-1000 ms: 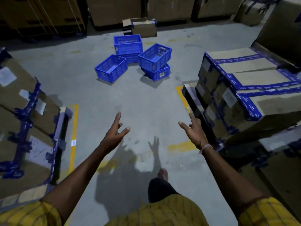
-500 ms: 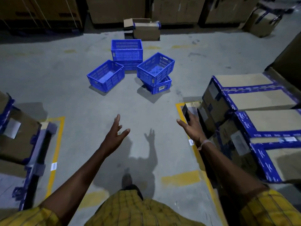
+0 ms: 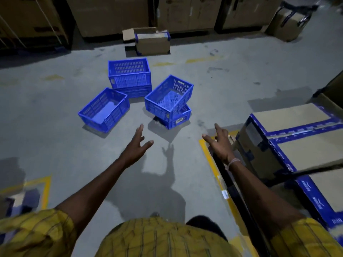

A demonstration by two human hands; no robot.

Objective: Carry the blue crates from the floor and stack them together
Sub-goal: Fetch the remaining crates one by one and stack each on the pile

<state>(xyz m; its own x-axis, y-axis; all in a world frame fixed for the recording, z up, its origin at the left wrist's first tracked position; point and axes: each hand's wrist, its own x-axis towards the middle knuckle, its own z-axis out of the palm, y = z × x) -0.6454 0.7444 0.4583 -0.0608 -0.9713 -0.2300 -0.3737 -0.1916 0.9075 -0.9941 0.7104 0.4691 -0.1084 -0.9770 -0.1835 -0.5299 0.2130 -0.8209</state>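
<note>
Several blue slatted crates lie on the grey floor ahead. One open crate [image 3: 104, 110] sits alone at the left. Behind it stands a taller crate [image 3: 130, 75] on top of another. At the right a tilted crate [image 3: 168, 98] rests askew on a lower crate [image 3: 179, 119] that carries a white label. My left hand [image 3: 136, 147] is stretched forward with fingers spread, holding nothing, short of the crates. My right hand [image 3: 220, 143] is also out, open and empty, to the right of the tilted pair.
Stacked cardboard boxes with blue tape [image 3: 289, 145] stand on a pallet close at my right. A small open carton [image 3: 151, 41] sits behind the crates. Large cartons [image 3: 111, 13] line the back wall. Yellow floor lines [image 3: 213, 164] mark the bays.
I have walked forward: the crates are nearer and lower in view. The boxes at my left have slid out of view. Both hands stay outstretched and empty.
</note>
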